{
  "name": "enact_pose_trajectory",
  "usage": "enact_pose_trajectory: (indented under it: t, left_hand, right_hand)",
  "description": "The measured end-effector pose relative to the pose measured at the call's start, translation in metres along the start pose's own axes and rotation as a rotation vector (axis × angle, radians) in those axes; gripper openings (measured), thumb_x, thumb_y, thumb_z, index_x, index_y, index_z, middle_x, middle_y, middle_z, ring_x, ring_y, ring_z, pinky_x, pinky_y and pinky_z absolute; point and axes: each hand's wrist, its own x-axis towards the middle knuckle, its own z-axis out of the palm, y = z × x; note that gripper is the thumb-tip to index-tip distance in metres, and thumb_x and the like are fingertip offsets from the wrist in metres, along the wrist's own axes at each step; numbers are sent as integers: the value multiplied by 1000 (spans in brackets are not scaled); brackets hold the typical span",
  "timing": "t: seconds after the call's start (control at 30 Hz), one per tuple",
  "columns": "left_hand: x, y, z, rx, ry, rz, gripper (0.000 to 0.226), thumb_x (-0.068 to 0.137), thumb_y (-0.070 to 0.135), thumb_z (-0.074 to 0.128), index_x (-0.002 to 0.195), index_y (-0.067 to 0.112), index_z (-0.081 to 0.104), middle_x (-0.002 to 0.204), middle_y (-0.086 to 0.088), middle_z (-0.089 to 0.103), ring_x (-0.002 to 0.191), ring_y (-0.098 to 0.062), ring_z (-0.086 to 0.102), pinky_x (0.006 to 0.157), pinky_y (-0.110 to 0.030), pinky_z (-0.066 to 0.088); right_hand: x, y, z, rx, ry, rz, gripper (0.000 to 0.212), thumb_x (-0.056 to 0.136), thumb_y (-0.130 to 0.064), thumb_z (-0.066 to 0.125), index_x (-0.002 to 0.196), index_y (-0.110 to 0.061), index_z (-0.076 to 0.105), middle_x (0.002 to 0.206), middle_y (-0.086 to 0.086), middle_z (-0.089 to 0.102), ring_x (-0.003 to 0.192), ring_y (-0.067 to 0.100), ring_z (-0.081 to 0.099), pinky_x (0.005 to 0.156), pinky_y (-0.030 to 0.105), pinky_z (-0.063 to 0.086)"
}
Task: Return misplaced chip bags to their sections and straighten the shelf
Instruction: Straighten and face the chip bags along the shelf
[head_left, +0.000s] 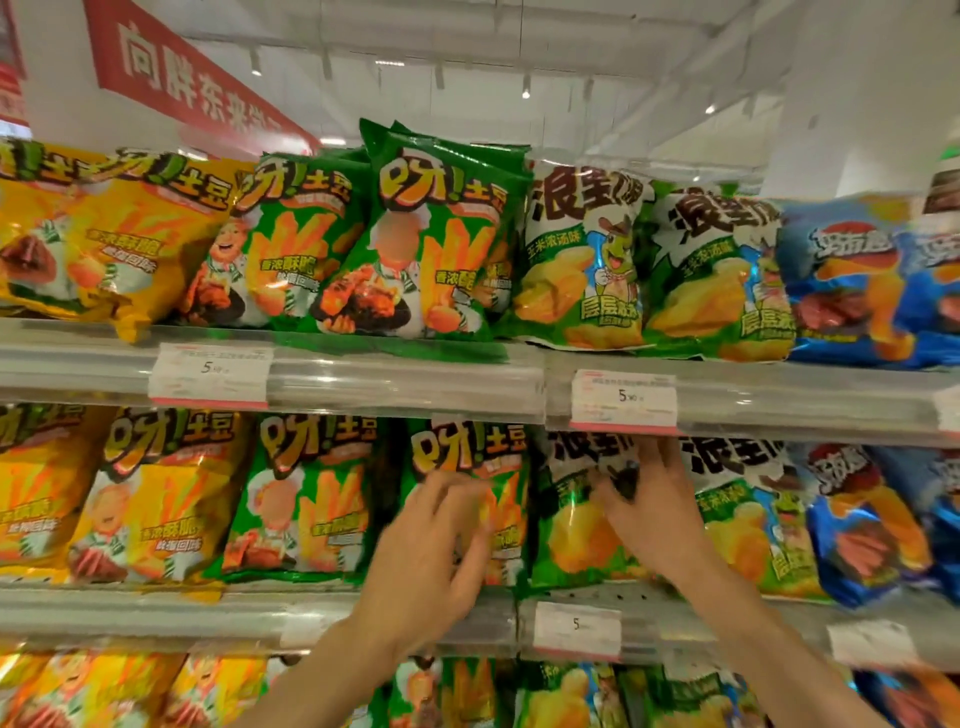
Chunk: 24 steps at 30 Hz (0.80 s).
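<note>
Chip bags fill three shelf levels in colour sections: yellow at left, green fries in the middle, green-and-white corn chips, blue at right. On the middle shelf my left hand (441, 540) lies with spread fingers on a green fries bag (467, 457). My right hand (649, 499) presses on the upper part of a corn chip bag (576, 540) beside it, fingers partly curled on the dark top. On the top shelf one green fries bag (426, 234) stands taller and leans forward over its neighbours.
Clear price rails with white price tags (210, 374) (623, 402) run along each shelf front. A yellow bag (130, 244) on the top shelf sags over the edge. Blue bags (862, 280) crowd the right end. A red banner (176, 73) hangs above.
</note>
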Motion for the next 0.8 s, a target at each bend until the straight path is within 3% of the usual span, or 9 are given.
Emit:
enact_pose_trajectory:
  t: [0.07, 0.17, 0.23, 0.3, 0.37, 0.47, 0.6, 0.67, 0.8]
  left_hand:
    - [9, 25, 23, -63, -77, -80, 38, 98, 43, 43, 135, 33, 47, 129, 12, 46, 105, -5, 54, 87, -37, 51]
    - [28, 50, 52, -79, -164, -218, 50, 98, 35, 49, 146, 38, 34, 150, 10, 33, 136, -10, 35, 113, -34, 34]
    - [41, 64, 65, -136, -226, -322, 59, 99, 29, 52, 151, 40, 26, 160, 8, 21, 148, -14, 21, 121, -32, 22]
    - [51, 74, 79, -201, -272, -402, 65, 99, 25, 52, 154, 40, 20, 164, 8, 13, 150, -15, 16, 116, -23, 17]
    - [59, 75, 87, -278, -284, -496, 69, 99, 24, 52, 156, 37, 14, 164, 8, 12, 150, -16, 17, 107, -18, 17]
    - [71, 72, 101, -334, -245, -599, 71, 99, 30, 53, 157, 35, 13, 163, 9, 18, 150, -19, 20, 119, -29, 19]
    - [75, 71, 107, -370, -171, -648, 73, 91, 32, 58, 154, 36, 21, 153, 4, 38, 143, -19, 35, 118, -45, 33]
    - [71, 73, 104, -369, -127, -629, 75, 85, 34, 60, 151, 42, 26, 150, 4, 38, 141, -18, 35, 118, -46, 34]
    - [66, 68, 96, -400, -99, -574, 76, 82, 31, 69, 145, 51, 31, 151, 10, 36, 141, -12, 34, 118, -42, 33]
  right_hand:
    - [8, 17, -12, 55, -148, 76, 67, 89, -39, 67, 146, -24, 35, 149, 6, 35, 137, 33, 36, 113, 43, 36]
    - [18, 31, -16, 91, -284, 71, 70, 88, -43, 68, 145, -25, 33, 149, 4, 38, 141, 28, 31, 116, 45, 30]
    - [25, 36, -19, 130, -359, 75, 73, 86, -45, 69, 145, -24, 30, 143, -1, 44, 135, 20, 39, 112, 35, 33]
    - [28, 38, -25, 183, -452, 105, 77, 86, -44, 72, 145, -23, 28, 131, -10, 47, 118, 8, 43, 96, 18, 34]
    - [31, 42, -26, 224, -465, 88, 89, 81, -45, 76, 149, -22, 23, 134, -8, 50, 113, 4, 42, 90, 13, 32]
    - [34, 51, -34, 258, -469, 42, 94, 78, -50, 77, 150, -26, 21, 136, -11, 49, 112, 2, 42, 92, 15, 35]
    - [33, 54, -37, 313, -516, 9, 85, 82, -33, 79, 148, -28, 25, 121, -18, 49, 115, 3, 47, 69, -8, 32]
    - [29, 55, -37, 330, -452, -25, 87, 80, -33, 81, 148, -31, 27, 126, -17, 46, 115, -1, 42, 73, -8, 28]
    - [21, 61, -40, 360, -348, -62, 94, 73, -36, 86, 147, -36, 28, 133, -15, 37, 119, -1, 35, 98, 15, 30]
